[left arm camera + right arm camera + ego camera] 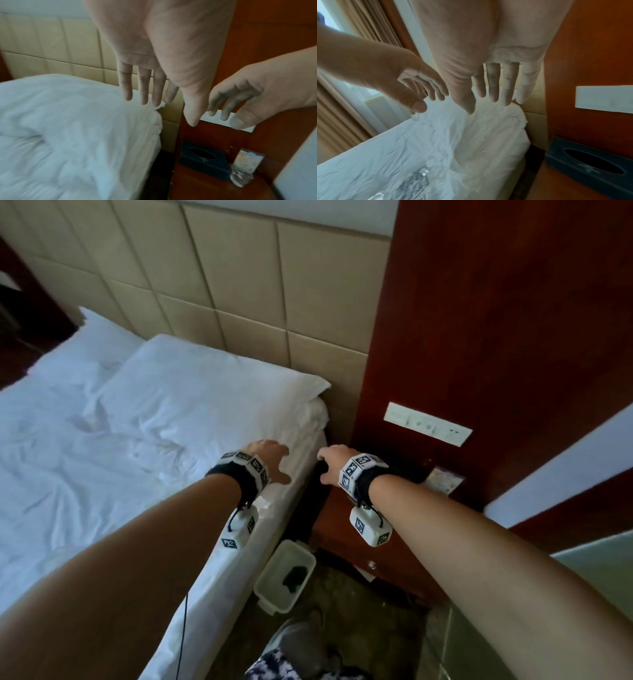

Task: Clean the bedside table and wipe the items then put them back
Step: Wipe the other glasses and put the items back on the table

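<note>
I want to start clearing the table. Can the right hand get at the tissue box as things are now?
Probably yes. The right hand is open, holds nothing, and hovers by the table's bed-side edge. The tissue box stands on the table with nothing visible between them; the glass stands on its far side.

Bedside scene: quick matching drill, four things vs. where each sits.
Things:
1. tissue box
2. drinking glass
3. plastic tub
4. pillow

Places:
A. on the floor beside the bed
B. on the bed against the headboard
C. on the bedside table, nearest the bed
D. on the bedside table, in front of the card stand

Pairs: 1-C, 2-D, 3-A, 4-B
</note>
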Tool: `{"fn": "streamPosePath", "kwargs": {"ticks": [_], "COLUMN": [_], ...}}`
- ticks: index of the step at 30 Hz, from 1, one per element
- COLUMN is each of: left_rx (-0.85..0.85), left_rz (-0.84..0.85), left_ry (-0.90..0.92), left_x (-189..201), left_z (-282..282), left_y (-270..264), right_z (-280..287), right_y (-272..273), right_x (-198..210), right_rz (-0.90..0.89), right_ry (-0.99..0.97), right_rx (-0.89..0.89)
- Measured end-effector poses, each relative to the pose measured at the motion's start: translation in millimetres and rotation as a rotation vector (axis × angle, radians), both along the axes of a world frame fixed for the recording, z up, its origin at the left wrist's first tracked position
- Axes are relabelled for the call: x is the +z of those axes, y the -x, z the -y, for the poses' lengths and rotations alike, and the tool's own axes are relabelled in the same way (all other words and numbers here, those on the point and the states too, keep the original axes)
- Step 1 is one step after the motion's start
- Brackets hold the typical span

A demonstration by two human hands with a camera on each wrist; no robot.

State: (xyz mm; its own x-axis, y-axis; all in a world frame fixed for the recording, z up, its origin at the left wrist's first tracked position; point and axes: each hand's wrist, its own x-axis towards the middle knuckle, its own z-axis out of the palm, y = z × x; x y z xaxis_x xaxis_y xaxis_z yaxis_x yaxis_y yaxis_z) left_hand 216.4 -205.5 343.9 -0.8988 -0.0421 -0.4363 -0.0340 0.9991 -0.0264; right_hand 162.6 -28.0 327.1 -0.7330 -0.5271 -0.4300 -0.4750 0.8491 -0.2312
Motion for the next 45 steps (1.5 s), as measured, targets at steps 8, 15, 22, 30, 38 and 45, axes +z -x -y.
{"fn": "streamPosePath", "kwargs": {"ticks": [8, 15, 22, 30, 38, 45], "left_rx": [0.315, 0.485, 0.594, 0.599, 0.608, 0.624], "left_rz": [0.022, 0.076, 0.106, 0.168, 0.176, 0.207], "left_ry": [-0.011, -0.081, -0.183, -0.275, -0.41, -0.489], "left_x": [-4, -36, -88, -154, -233, -304], "left_z": [126, 238, 342, 395, 423, 445], "left_y": [-100, -163, -192, -184, -150, -124], "right_z": [131, 261, 360, 405, 445, 477], "right_y": [-48, -82, -101, -98, -79, -69], "right_x": [8, -20, -69, -120, -185, -252], "right_rz": [0.003, 0.081, 0.158, 0.231, 0.293, 0.366], "right_ry": [0.0, -0.035, -0.101, -0.177, -0.239, -0.266], "right_rx": [0.209, 0.384, 0.382, 0.314, 0.249, 0.208]}}
